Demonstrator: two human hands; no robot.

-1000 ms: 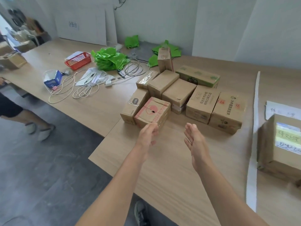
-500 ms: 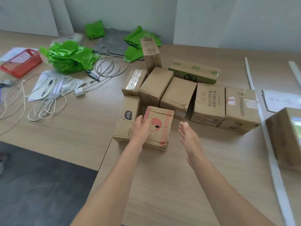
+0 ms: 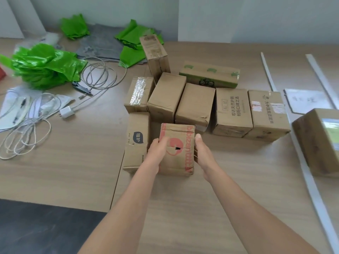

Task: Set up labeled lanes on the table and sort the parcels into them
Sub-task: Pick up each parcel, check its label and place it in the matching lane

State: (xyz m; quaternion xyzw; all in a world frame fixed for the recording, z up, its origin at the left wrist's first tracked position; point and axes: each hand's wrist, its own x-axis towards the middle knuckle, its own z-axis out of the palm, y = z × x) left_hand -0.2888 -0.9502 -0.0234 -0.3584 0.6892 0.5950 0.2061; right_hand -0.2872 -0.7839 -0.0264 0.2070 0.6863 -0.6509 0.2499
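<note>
While parcels crowd behind, left hand (image 3: 156,153) and right hand (image 3: 202,153) clasp the red-printed box (image 3: 177,149).

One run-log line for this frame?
step: grasp | left hand: on red-printed parcel | right hand: on same parcel | parcel: on table

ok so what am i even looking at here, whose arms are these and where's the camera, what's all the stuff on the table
The camera sits on a person's head, looking forward and down, so the two bare arms are that person's own. The left hand and right hand grip the sides of one cardboard parcel with red print, nearest in a cluster of brown boxes. On the wooden table, to the left, lie crumpled green plastic bags, coiled cables and a white charger plug. To the right run white strips, apparently lane dividers, with a paper sheet and another box past the nearer strip.
</note>
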